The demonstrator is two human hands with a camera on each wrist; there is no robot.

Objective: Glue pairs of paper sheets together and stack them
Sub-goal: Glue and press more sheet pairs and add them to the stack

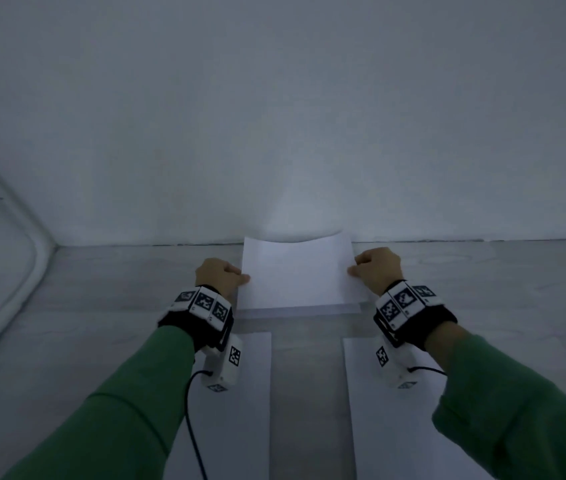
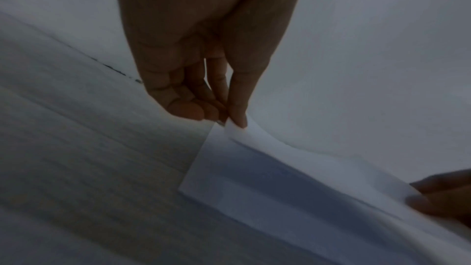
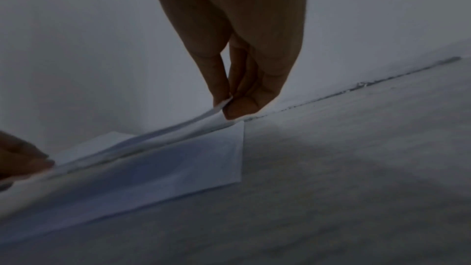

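**Both hands lift one sheet above the stack by the wall**

Head view: the left hand (image 1: 221, 274) and right hand (image 1: 376, 270) each pinch a side edge of a white sheet (image 1: 297, 271), held raised and sagging in the middle. Under it, at 12 o'clock on the grey surface (image 1: 482, 289) near the wall (image 1: 274, 116), lies a flat stack of paper (image 1: 309, 310), its near edge showing below the held sheet. Two more sheets lie nearer the person: a left sheet (image 1: 253, 393) at 7 o'clock and a right sheet (image 1: 371, 427) at 5 o'clock, partly covered by green sleeves (image 1: 118, 410).

Left wrist view: the left hand's (image 2: 201, 88) grip is clamped on the sheet's (image 2: 254, 136) corner, thumb against fingertips; the stack (image 2: 242, 188) lies just below. The other hand (image 2: 443, 194) shows at 4 o'clock.

Right wrist view: the right hand (image 3: 242, 80) pinches the sheet's (image 3: 203, 118) edge between thumb and fingers, above the stack (image 3: 178, 164).
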